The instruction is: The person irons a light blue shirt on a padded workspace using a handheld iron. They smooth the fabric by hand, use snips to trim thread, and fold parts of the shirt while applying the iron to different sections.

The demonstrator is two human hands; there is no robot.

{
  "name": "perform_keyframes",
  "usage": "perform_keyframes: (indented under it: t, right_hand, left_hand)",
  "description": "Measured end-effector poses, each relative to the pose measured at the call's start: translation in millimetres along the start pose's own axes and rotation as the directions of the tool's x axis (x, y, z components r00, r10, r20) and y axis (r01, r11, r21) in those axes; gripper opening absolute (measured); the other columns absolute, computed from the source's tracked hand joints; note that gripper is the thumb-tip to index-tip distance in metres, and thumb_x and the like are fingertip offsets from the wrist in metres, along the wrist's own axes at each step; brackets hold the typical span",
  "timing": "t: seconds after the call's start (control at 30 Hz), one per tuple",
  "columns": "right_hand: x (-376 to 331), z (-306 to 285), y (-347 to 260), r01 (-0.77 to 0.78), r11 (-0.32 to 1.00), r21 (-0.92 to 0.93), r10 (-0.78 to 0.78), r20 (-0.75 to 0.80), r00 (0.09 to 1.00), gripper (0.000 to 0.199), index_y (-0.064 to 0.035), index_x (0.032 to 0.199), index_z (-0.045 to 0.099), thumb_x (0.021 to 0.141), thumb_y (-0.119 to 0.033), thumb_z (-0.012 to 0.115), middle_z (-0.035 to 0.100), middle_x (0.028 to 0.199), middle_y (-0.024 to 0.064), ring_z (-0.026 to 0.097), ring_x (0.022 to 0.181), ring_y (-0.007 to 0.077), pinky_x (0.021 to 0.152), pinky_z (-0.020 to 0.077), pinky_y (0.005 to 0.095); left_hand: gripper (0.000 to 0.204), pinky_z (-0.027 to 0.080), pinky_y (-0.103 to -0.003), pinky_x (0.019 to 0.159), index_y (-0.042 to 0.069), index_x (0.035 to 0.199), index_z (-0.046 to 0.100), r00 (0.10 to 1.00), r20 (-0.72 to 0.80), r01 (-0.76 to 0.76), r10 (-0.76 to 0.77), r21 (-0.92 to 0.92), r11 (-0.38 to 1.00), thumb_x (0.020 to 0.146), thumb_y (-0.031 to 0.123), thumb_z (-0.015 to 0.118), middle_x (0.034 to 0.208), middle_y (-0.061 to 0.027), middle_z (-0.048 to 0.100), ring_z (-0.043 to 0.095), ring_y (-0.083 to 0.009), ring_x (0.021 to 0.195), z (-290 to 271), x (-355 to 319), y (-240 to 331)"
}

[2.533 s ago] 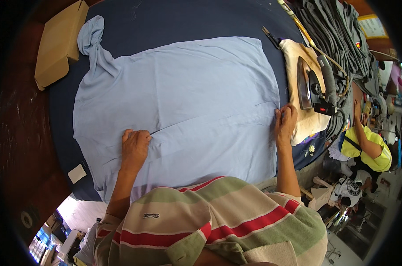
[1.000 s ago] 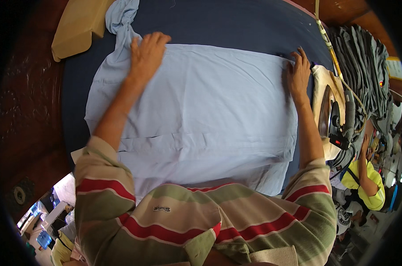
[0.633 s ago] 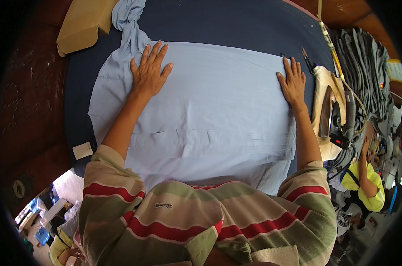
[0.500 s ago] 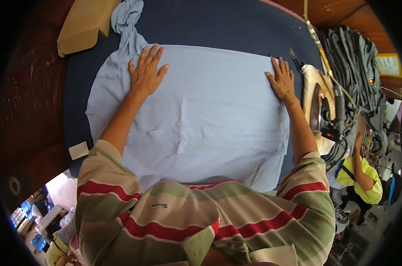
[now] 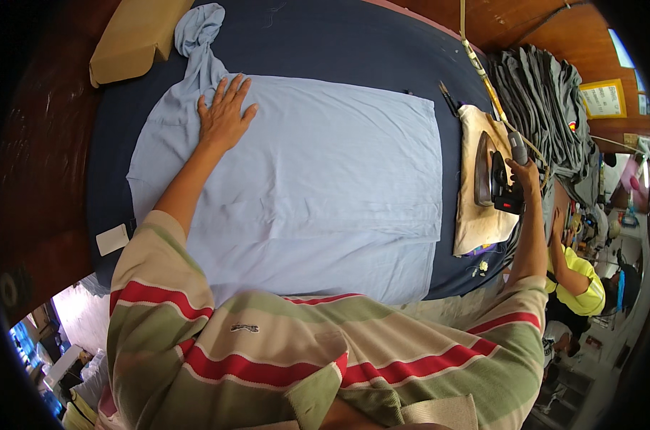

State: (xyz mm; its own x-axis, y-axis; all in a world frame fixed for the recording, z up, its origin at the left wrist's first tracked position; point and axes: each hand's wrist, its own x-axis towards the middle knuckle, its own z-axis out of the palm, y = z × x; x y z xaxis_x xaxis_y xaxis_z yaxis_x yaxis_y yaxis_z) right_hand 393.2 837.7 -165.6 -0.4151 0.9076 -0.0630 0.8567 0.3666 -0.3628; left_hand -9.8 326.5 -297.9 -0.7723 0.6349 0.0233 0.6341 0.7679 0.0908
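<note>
- Two hands: my left hand point(image 5: 224, 123) lies flat on the light-blue garment point(image 5: 332, 154), fingers spread, gripping nothing; my right hand point(image 5: 526, 178) curls at the iron point(image 5: 483, 174), how tightly I cannot tell.
- Garment is spread on the counter point(image 5: 325, 39), left of the iron.
- It should feel light and soft, best held by its edges; the iron is probably heavy, to be taken only by its handle point(image 5: 517, 146).
- Garment's long axis appears to run toward the iron; the iron's nose seems to point away from me.

Place: garment workshop I'm standing in, pretty sure
Counter point(image 5: 332, 50): covered in navy, iron point(image 5: 484, 168) toward the right end
Pile: big stack of dark grey clothes point(image 5: 543, 107)
Crew: someone in yellow point(image 5: 585, 287) over there
</note>
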Motion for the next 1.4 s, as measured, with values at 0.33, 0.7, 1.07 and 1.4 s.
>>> perform_keyframes:
  t: [0.33, 0.7, 1.07, 1.4]
  right_hand:
    - [-79.0, 69.9, -194.3, 0.733, 0.664, -0.149, -0.674, 0.305, 0.673, 0.060, -0.0121, 0.128, 0.046, 0.074, -0.022, 0.069, 0.064, 0.099, 0.0248, 0.063, 0.091, 0.0400, 0.079, 0.0499, 0.0444]
    - [-143.7, 150.3, -373.2, 0.814, 0.578, -0.057, -0.755, 0.340, 0.561, 0.046, -0.0062, 0.112, 0.056, 0.080, -0.038, 0.063, 0.067, 0.087, 0.0195, 0.066, 0.081, 0.0355, 0.072, 0.0527, 0.0421]
    - [-155.1, 181.3, -430.6, 0.844, 0.531, -0.067, -0.812, 0.245, 0.530, 0.054, -0.0019, 0.095, 0.065, 0.085, -0.054, 0.054, 0.067, 0.077, 0.0181, 0.067, 0.075, 0.0336, 0.069, 0.0538, 0.0407]
    - [-148.9, 173.5, -419.3, 0.803, 0.596, -0.026, -0.762, 0.297, 0.575, 0.054, -0.0046, 0.101, 0.065, 0.083, -0.055, 0.056, 0.068, 0.085, 0.0185, 0.066, 0.084, 0.0347, 0.074, 0.0525, 0.0420]
  left_hand:
    - [0.059, 0.015, -0.059, 0.106, 0.020, 0.144, 0.031, 0.998, -0.050, -0.037, 0.039, 0.041, 0.998, 0.092, 0.047, 0.042, 0.152, 0.0010, 0.024, 0.018, -0.0208, 0.141, 6.5, -1.1, -2.8]
    - [0.033, 0.024, -0.053, 0.102, 0.015, 0.120, 0.053, 0.963, -0.147, -0.216, 0.227, 0.086, 0.973, 0.091, 0.031, 0.054, 0.123, -0.0008, 0.054, 0.044, -0.0180, 0.122, -6.9, 55.5, -37.9]
    - [0.020, 0.026, -0.051, 0.101, 0.013, 0.106, 0.055, 0.956, -0.254, -0.197, 0.149, -0.178, 0.964, 0.090, 0.025, 0.055, 0.117, 0.0022, 0.053, 0.048, -0.0165, 0.116, 11.3, 60.4, -64.3]
    - [0.032, 0.026, -0.045, 0.105, 0.010, 0.122, 0.055, 0.866, -0.489, -0.288, -0.105, -0.658, 0.696, 0.095, 0.024, 0.047, 0.123, -0.0051, 0.058, 0.051, -0.0225, 0.118, 0.2, 44.0, -11.1]
